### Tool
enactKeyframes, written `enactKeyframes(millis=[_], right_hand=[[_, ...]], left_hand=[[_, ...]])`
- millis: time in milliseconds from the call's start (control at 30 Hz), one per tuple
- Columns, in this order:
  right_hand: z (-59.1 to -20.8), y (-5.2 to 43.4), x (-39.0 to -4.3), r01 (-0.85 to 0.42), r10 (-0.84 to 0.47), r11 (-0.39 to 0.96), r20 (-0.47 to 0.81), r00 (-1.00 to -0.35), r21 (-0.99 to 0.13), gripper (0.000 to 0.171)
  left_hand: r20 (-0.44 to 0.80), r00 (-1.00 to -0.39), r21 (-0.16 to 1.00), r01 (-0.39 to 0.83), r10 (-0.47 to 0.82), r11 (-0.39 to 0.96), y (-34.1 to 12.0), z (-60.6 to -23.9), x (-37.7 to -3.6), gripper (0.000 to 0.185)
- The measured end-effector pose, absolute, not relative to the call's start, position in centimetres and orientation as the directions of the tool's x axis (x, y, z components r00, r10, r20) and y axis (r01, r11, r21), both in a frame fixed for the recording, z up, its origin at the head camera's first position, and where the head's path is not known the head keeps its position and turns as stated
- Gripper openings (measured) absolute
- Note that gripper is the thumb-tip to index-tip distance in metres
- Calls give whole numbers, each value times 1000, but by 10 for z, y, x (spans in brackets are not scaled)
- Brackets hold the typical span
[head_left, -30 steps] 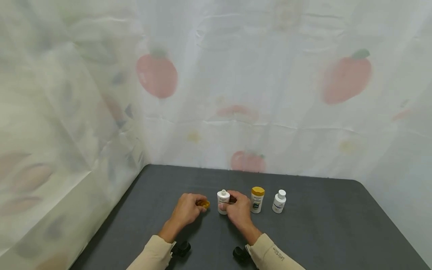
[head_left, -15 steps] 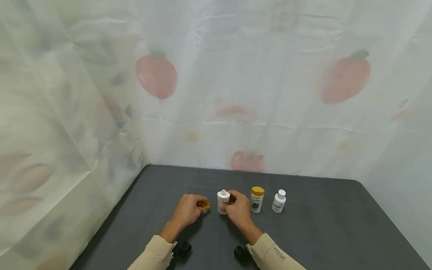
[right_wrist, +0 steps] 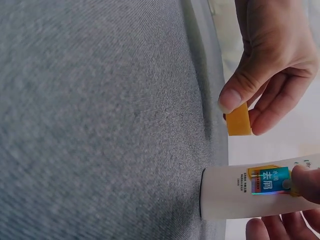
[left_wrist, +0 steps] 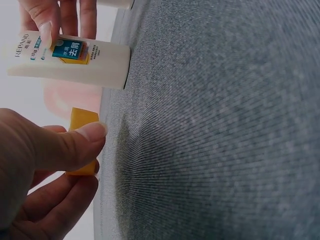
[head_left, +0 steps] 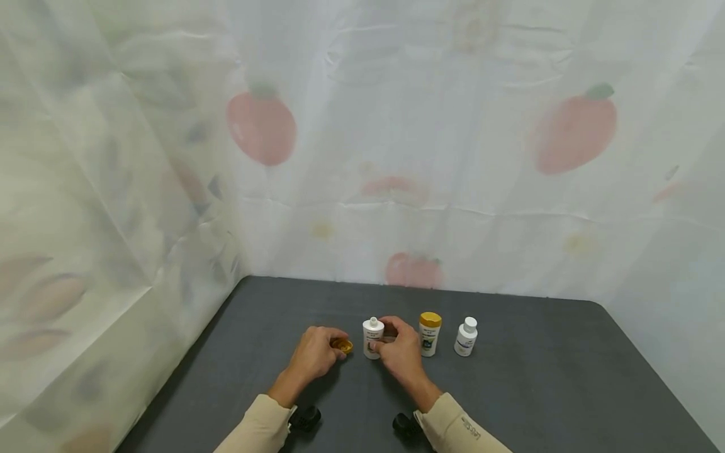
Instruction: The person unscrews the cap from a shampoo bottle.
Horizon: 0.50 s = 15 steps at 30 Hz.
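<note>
A yellow cap [head_left: 343,345] is pinched between the thumb and fingers of my left hand [head_left: 313,353], just above the dark table; its hollow side seems to face up. To its right, my right hand [head_left: 403,353] grips a white shampoo bottle [head_left: 372,332] by its side. That bottle is upright, its narrow neck bare on top. In the left wrist view, a blue label with Chinese print shows on the bottle [left_wrist: 105,65], thumb beside it. The right wrist view has the cap [right_wrist: 238,121] and the bottle [right_wrist: 227,192] apart, with a gap between them.
Just right of my right hand stands a similar white bottle with a yellow cap [head_left: 429,335]. A smaller white bottle [head_left: 466,337] with a white lid is further right. The dark grey table [head_left: 532,377] ends at a fruit-printed curtain [head_left: 498,251] behind and left.
</note>
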State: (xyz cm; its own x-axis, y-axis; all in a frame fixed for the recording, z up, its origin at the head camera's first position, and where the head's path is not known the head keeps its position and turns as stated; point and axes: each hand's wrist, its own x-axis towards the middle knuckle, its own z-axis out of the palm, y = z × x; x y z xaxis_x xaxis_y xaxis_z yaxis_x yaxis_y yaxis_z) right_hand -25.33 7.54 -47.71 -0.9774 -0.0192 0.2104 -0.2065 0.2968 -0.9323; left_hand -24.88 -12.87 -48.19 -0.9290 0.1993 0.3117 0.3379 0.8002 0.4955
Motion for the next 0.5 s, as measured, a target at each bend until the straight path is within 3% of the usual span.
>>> enactKeyframes(millis=[500], right_hand=[[-477,77,-250,-244,16,280,259,-966,-928,43]], left_hand=[[307,-926,476,351,222,806,-128,-484,-250,28]])
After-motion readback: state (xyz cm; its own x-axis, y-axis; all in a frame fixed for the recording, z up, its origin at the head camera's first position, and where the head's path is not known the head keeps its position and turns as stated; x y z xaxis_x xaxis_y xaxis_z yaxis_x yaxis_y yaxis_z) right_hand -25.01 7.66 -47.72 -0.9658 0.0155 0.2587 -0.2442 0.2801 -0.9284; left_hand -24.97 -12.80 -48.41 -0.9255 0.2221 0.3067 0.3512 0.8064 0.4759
